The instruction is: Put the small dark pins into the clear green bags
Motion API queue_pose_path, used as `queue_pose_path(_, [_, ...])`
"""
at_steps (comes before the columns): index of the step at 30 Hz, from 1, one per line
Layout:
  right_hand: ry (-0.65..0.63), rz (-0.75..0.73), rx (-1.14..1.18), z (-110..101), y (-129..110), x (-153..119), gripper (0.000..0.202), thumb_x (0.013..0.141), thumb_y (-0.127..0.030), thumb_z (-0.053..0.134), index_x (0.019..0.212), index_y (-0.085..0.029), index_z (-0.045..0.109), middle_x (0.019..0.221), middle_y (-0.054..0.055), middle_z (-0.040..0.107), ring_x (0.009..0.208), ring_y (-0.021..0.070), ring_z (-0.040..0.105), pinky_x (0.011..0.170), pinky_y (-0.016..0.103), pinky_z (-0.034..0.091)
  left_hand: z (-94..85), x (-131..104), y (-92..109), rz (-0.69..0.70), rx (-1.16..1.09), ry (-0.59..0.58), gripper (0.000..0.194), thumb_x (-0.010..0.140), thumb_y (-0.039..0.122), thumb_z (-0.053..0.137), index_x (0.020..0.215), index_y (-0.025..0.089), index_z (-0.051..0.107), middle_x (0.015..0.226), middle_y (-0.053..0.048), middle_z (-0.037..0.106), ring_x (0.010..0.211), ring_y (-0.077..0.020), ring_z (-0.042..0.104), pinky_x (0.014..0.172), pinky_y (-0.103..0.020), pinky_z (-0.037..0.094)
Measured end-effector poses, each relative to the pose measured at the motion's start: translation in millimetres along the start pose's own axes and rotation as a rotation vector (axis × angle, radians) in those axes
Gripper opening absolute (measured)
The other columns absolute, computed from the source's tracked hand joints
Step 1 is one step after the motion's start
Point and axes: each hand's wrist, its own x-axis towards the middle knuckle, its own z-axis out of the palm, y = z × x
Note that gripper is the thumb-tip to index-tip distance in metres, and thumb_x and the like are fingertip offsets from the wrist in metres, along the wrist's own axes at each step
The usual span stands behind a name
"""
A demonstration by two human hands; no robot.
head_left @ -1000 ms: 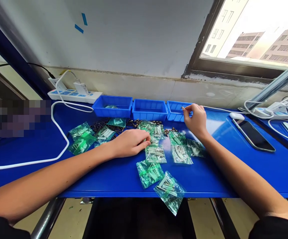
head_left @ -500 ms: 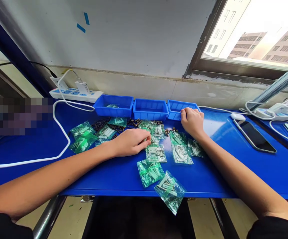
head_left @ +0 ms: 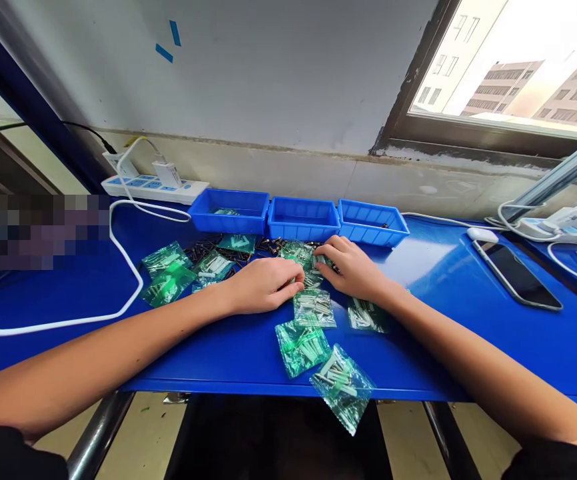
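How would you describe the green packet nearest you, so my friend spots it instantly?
Find the blue table and follow its front edge to about the middle. A see-through green packet of small, slim pieces lies there. Unlike the other packets, it juts out past the edge.

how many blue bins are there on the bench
3, in a row at the back of the blue bench: the left bin beside the white power strip, the middle bin, and the right bin. None looks hidden.
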Motion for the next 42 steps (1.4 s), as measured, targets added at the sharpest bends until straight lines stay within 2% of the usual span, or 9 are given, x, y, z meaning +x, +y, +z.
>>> queue_pose_path(2, [-0.081, -0.009, 0.026, 1.1, 1.7, -0.2, 0.018, 0.088, -0.026, 0.045, 0.096, -0.017, 0.058, 0.089, 0.01, 0.057, 0.082, 0.0221, 0.052, 0.074, 0.038, 0.046, 0.0, -0.3, 0.2, -0.006, -0.005, 0.001, 0.019, 0.089, 0.027, 0.04, 0.079, 0.017, 0.054, 0.076, -0.001, 0.061, 0.067, -0.0142, 0.054, 0.061, -0.025, 0.037])
queue_pose_path(4, [-0.103, 0.004, 0.035, 0.1, 3.9, -0.3, 0.02, 0.089, -0.025, 0.043, 0.099, -0.016, 0.059, 0.091, 0.01, 0.057, 0.084, 0.0225, 0.052, 0.075, 0.038, 0.047, -0.3, -0.5, 0.3, -0.01, -0.007, 0.003, 0.019, 0.089, 0.027, 0.04, 0.079, 0.017, 0.053, 0.074, -0.001, 0.06, 0.066, -0.0139, 0.053, 0.06, -0.025, 0.037])
queue_pose_path(7, [-0.119, 0.019, 0.013, -1.4, 5.6, -0.5, 0.026, 0.087, -0.015, 0.037, 0.102, -0.017, 0.059, 0.093, 0.01, 0.057, 0.085, 0.0223, 0.051, 0.077, 0.038, 0.047, -1.0, -0.5, 0.6, -0.013, -0.008, 0.001, 0.019, 0.089, 0.027, 0.04, 0.078, 0.017, 0.053, 0.073, -0.001, 0.06, 0.064, -0.0136, 0.052, 0.059, -0.025, 0.036])
queue_pose_path(10, [-0.149, 0.04, -0.021, -1.0, 4.8, -0.6, 0.037, 0.081, -0.003, 0.034, 0.105, -0.016, 0.058, 0.095, 0.01, 0.057, 0.085, 0.0224, 0.05, 0.077, 0.038, 0.047, -1.4, -0.3, 0.9, -0.016, -0.014, -0.001, 0.02, 0.089, 0.027, 0.04, 0.079, 0.017, 0.053, 0.072, -0.001, 0.059, 0.064, -0.0137, 0.052, 0.059, -0.025, 0.036])
queue_pose_path(13, [-0.16, 0.083, -0.064, 0.3, 3.5, -0.4, 0.042, 0.076, 0.001, 0.034, 0.106, -0.014, 0.059, 0.097, 0.012, 0.057, 0.085, 0.023, 0.049, 0.077, 0.038, 0.046, -1.5, -0.2, 1.1, -0.016, -0.018, 0.001, 0.019, 0.089, 0.027, 0.04, 0.079, 0.017, 0.053, 0.072, -0.001, 0.059, 0.064, -0.0137, 0.052, 0.059, -0.025, 0.036])
queue_pose_path(20, [-0.141, 0.194, -0.139, 0.8, 4.9, 0.4, 0.036, 0.078, -0.001, 0.037, 0.103, -0.011, 0.061, 0.095, 0.014, 0.059, 0.084, 0.025, 0.048, 0.081, 0.04, 0.045, -1.3, -0.5, 1.0, -0.02, -0.018, 0.0, 0.02, 0.089, 0.028, 0.04, 0.078, 0.017, 0.053, 0.072, -0.001, 0.059, 0.064, -0.0139, 0.052, 0.06, -0.025, 0.036])
queue_pose_path(25, [-0.128, 0.22, -0.114, 1.2, 7.6, 0.3, 0.035, 0.078, -0.002, 0.038, 0.103, -0.012, 0.06, 0.093, 0.013, 0.058, 0.084, 0.024, 0.05, 0.082, 0.038, 0.045, -2.0, -0.7, 2.1, -0.027, -0.013, -0.002, 0.02, 0.088, 0.028, 0.039, 0.079, 0.018, 0.053, 0.072, -0.001, 0.059, 0.065, -0.014, 0.053, 0.06, -0.024, 0.037])
queue_pose_path(33, [-0.139, 0.181, -0.142, 1.8, 12.0, -1.5, 0.028, 0.08, -0.006, 0.041, 0.099, -0.016, 0.059, 0.086, 0.011, 0.059, 0.078, 0.0248, 0.049, 0.072, 0.038, 0.044, -2.6, -0.3, 2.6, -0.02, -0.017, -0.004, 0.02, 0.089, 0.028, 0.04, 0.078, 0.018, 0.053, 0.071, -0.001, 0.058, 0.063, -0.0139, 0.052, 0.059, -0.025, 0.037])
queue_pose_path(42, [-0.091, 0.172, -0.062, 2.0, 10.0, -0.7, 0.028, 0.08, -0.005, 0.04, 0.095, -0.018, 0.059, 0.085, 0.009, 0.058, 0.078, 0.0232, 0.049, 0.075, 0.037, 0.043, -2.1, -0.3, 2.3, -0.029, -0.021, -0.011, 0.018, 0.089, 0.027, 0.041, 0.08, 0.018, 0.053, 0.072, -0.001, 0.059, 0.065, -0.0143, 0.053, 0.06, -0.024, 0.036])
